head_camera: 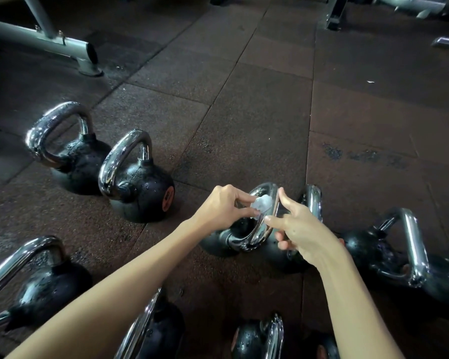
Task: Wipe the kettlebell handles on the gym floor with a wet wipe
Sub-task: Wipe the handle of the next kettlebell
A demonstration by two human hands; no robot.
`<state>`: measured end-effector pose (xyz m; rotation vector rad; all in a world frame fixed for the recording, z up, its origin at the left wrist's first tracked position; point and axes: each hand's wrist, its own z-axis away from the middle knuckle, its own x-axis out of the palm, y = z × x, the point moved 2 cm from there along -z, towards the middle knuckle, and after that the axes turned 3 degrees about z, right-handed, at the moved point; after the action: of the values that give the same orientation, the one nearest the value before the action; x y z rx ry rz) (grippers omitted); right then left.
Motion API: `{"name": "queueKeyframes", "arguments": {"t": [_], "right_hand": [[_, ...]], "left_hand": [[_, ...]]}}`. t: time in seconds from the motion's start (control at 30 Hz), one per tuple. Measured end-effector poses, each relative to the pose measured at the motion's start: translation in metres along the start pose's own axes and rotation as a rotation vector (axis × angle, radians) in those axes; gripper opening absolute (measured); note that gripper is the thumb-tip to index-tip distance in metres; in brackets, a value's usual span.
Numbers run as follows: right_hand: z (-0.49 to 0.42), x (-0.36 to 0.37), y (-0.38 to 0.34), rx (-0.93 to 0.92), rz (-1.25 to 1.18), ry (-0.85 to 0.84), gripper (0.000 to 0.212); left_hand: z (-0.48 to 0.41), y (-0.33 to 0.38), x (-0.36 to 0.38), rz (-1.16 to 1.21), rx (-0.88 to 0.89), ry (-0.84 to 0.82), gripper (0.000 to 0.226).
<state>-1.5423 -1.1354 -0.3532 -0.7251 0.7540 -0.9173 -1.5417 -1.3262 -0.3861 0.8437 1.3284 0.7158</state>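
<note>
On the dark rubber gym floor (257, 112), among at least 8 kettlebells, the work sits mid-task at the middle kettlebell (215, 244). The left hand (218, 207) pinches a small bunched wet wipe (262, 204) between thumb and fingertips and presses it against the inner curve of that bell's chrome handle (263, 230), near its top. The right hand (300, 229) steadies the same handle, thumb and forefinger closed on its rim and the other fingers curled below.

The 2 kettlebells at the left (86, 161) carry beads of moisture on handle and body, so they look as if they have probably been wiped, though wet metal alone cannot prove it. Droplets also show on the near kettlebell (252, 340) at the bottom edge. The right kettlebell (360, 244) and the one just behind the middle bell show no clear sign either way.

My judgement: the current handle is only partly covered, its lower legs are not yet reached, and several handles in the cluster are likely left to do
</note>
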Motion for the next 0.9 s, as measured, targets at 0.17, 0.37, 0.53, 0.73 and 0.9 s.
{"name": "queueKeyframes", "arguments": {"t": [0.17,0.37,0.53,0.73,0.9], "right_hand": [[0.0,0.002,0.001,-0.016,-0.009,-0.031,0.089],[-0.005,0.003,-0.002,-0.001,-0.01,-0.017,0.087],[-0.01,-0.002,-0.003,0.003,-0.035,-0.01,0.087],[-0.014,0.002,-0.002,-0.013,-0.041,-0.022,0.086],[-0.011,0.008,-0.003,-0.013,-0.016,-0.025,0.089]], "left_hand": [[0.016,0.002,-0.013,0.122,0.061,-0.081,0.023],[0.028,-0.013,-0.013,0.044,0.07,-0.072,0.027],[0.055,-0.033,-0.017,-0.017,0.074,-0.138,0.028],[0.054,-0.035,-0.014,0.003,0.122,-0.058,0.027],[0.057,-0.058,-0.018,-0.041,0.042,-0.069,0.023]]}}
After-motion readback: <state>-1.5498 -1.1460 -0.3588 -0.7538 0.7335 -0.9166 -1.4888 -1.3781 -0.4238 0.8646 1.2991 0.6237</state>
